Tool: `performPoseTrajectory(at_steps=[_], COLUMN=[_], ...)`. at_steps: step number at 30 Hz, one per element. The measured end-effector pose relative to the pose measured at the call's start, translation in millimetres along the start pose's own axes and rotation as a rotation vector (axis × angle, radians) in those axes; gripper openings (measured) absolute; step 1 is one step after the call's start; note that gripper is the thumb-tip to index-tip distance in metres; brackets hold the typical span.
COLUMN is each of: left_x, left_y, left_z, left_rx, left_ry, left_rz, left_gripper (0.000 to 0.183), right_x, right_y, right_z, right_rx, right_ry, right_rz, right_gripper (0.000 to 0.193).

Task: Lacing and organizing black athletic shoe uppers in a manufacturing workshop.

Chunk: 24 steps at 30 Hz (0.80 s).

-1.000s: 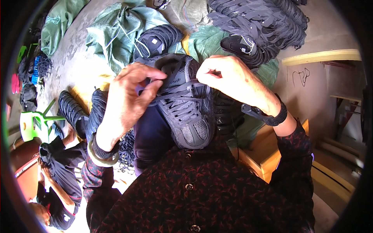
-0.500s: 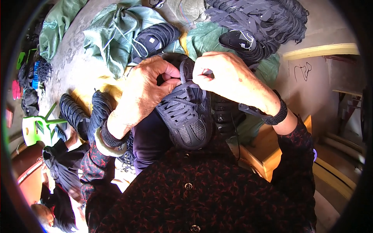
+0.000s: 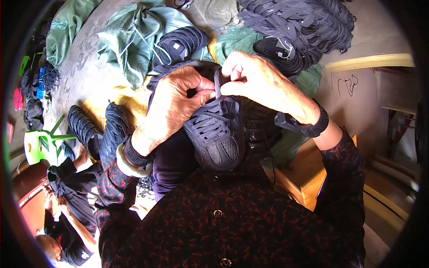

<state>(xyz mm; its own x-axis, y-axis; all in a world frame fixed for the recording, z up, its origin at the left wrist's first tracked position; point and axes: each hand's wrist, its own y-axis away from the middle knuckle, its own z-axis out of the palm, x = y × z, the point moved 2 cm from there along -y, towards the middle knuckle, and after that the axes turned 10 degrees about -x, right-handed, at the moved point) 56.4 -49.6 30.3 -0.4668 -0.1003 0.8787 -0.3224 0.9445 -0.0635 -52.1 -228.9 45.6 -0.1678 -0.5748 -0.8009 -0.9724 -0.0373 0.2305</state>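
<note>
Currently a dark lace [image 3: 217, 87] is pinched at the shoe's top between both grips: left hand [image 3: 172, 107] and right hand [image 3: 263, 82] closed on it, approx. touching. Dark sneaker [image 3: 216, 134] is held on the lap, toe toward the body. Lacing looks threaded through most eyelets; knot judged not yet tied. More shoes [image 3: 96, 131] are piled on the floor w/ green sacks [image 3: 129, 40].

Small white square labels on dark shoe uppers [image 3: 178, 44] at top centre and on another dark shoe [image 3: 275, 46]; green sacks [image 3: 134, 35] behind.
</note>
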Motion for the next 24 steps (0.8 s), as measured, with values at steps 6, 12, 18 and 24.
performPoseTrajectory(at_steps=[6, 12, 18, 24], left_x=[2, -38, -78, -87], left_y=[6, 22, 31, 23], left_z=[-9, -50, -47, -42], left_rx=[-0.003, 0.254, 0.163, 0.166], left_ry=[-0.132, -0.452, -0.141, -0.027], left_rz=[0.044, -0.07, -0.283, -0.249], left_gripper=[0.011, 0.01, 0.004, 0.021], right_x=[-4, -9, -7, 5], right_y=[-2, 4, 4, -1], right_z=[-5, -2, 0, 3], right_rx=[-0.184, -0.186, -0.176, -0.098], right_ry=[-0.025, -0.06, -0.034, -0.067], right_rz=[-0.093, -0.052, -0.01, 0.002], right_gripper=[0.038, 0.035, 0.03, 0.03])
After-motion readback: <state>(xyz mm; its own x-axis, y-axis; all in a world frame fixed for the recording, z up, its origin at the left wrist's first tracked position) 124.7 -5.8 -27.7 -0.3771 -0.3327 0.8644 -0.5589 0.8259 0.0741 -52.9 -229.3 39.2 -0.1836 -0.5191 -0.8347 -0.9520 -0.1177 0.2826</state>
